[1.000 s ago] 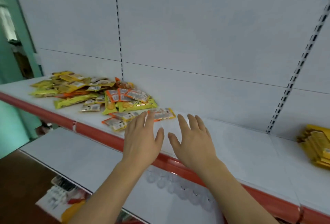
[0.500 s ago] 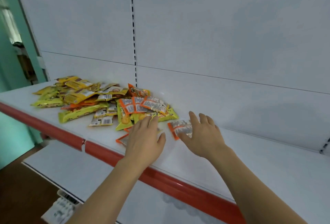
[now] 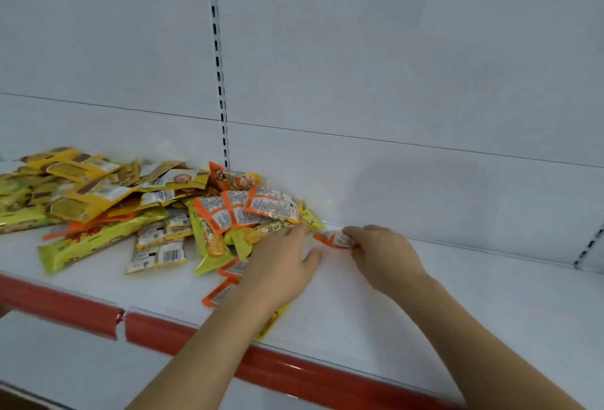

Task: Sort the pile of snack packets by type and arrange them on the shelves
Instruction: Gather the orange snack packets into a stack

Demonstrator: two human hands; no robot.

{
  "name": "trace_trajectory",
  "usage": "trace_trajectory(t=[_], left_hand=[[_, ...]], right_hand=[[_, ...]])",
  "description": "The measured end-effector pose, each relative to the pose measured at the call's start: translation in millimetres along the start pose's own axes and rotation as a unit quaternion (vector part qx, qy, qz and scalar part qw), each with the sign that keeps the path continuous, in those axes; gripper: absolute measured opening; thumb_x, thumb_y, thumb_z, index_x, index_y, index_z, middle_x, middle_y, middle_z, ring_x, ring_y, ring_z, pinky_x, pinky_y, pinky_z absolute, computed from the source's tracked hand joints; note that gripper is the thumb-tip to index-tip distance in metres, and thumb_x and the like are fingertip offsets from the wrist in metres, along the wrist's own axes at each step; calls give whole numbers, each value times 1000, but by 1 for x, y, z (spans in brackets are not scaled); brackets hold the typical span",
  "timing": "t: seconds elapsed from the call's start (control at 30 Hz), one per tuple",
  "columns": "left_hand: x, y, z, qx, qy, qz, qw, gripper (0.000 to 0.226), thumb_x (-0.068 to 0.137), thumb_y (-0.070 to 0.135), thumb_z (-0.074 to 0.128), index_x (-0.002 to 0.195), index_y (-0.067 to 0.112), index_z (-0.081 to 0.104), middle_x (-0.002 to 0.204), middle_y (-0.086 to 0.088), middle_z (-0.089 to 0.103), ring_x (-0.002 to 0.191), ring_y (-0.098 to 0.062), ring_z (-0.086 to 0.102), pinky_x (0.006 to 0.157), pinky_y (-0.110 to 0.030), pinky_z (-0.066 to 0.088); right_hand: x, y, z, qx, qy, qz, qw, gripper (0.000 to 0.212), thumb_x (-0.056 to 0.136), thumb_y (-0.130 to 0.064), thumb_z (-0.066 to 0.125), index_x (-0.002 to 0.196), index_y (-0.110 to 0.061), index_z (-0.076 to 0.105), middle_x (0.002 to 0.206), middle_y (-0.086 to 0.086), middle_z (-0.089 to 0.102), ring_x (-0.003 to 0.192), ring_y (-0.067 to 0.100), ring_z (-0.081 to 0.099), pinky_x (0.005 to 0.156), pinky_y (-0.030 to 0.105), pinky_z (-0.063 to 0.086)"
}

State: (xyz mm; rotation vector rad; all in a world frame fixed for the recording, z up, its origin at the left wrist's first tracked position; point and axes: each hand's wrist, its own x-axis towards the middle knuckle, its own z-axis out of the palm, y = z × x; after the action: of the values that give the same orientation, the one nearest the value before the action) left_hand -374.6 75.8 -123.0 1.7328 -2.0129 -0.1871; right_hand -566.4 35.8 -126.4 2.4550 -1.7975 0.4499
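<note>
A pile of snack packets (image 3: 108, 210) in yellow, green and orange wrappers lies on the white shelf (image 3: 457, 305) at the left. My right hand (image 3: 380, 254) pinches a small orange-edged packet (image 3: 335, 239) at the pile's right edge, close to the back wall. My left hand (image 3: 277, 265) lies flat with straight fingers over orange packets (image 3: 225, 282) and a yellow one at the pile's front right. Several more orange packets (image 3: 248, 210) sit on top of the pile just behind my left hand.
The shelf has a red front strip (image 3: 294, 373) with a gap at the left. A lower white shelf (image 3: 65, 367) juts out beneath. A slotted upright (image 3: 219, 66) runs up the white back panel; another upright (image 3: 588, 246) stands at the far right.
The view has shifted left and closer to the pile. My right hand has closed on the small orange packet it was touching. My left hand has slid forward onto the packets.
</note>
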Motion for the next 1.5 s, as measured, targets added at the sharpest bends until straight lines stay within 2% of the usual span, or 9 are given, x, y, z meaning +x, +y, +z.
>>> trace_trajectory(t=[0.1,0.27,0.43,0.7,0.9,1.03,1.17,1.33,1.5], left_hand=[[4,0,-15,-222,14,-58,973,67,100,67,34,143,19,54,140,-3,63,128,-22,59,107,-41,47],[9,-19,-42,-548,-79,-136,821,31,100,46,61,109,20,75,107,-6,78,99,-25,74,88,-49,61],[-4,-53,-54,-493,39,-96,864,10,100,26,67,107,31,61,100,19,63,96,-1,61,86,-25,45],[-19,-93,-61,-412,96,-128,897,31,107,28,55,135,15,50,103,13,56,77,3,49,65,-18,40],[-26,-92,-67,-386,125,-121,906,32,108,20,50,140,17,52,125,9,59,108,-11,58,92,-34,51],[-28,-83,-60,-353,143,-121,917,20,109,22,46,123,14,57,97,-6,64,79,-17,60,66,-36,46],[-33,-63,-58,-406,125,-128,896,35,110,25,47,144,19,47,117,5,59,103,-13,59,87,-35,45],[-35,-46,-63,-587,25,-133,798,38,101,56,54,132,34,54,127,3,63,114,-17,63,95,-48,56],[-31,-54,-63,-574,51,-81,813,55,92,36,76,139,29,49,128,12,67,118,-11,65,87,-30,61]], right_hand=[[-10,-7,-8,80,165,-74,980,40,88,-11,50,121,-26,68,121,-5,68,100,29,68,72,44,57],[-23,-55,-13,77,234,-205,947,46,95,-10,43,135,-18,62,142,1,59,129,34,55,103,48,49],[-41,-86,6,165,188,38,967,59,101,-15,53,155,-26,31,158,1,36,141,24,40,108,42,45],[-30,-128,9,128,-90,52,986,64,91,-59,58,147,-31,45,147,-2,51,133,19,47,108,35,40],[-39,-114,-7,122,100,100,982,40,92,-39,61,132,-34,63,114,-5,63,114,22,53,90,34,47],[-53,-118,-19,158,255,119,946,33,90,-34,65,122,-28,69,108,-8,63,106,19,54,80,28,43],[-59,-133,-22,193,348,109,911,29,90,-27,66,119,-22,67,109,-9,60,103,16,54,80,25,42],[-58,-151,2,142,329,66,931,34,95,-37,61,127,-26,65,125,2,58,114,25,50,87,37,50],[-60,-151,10,146,215,-14,966,50,102,-50,42,147,-29,50,148,3,48,129,26,44,105,30,40]])
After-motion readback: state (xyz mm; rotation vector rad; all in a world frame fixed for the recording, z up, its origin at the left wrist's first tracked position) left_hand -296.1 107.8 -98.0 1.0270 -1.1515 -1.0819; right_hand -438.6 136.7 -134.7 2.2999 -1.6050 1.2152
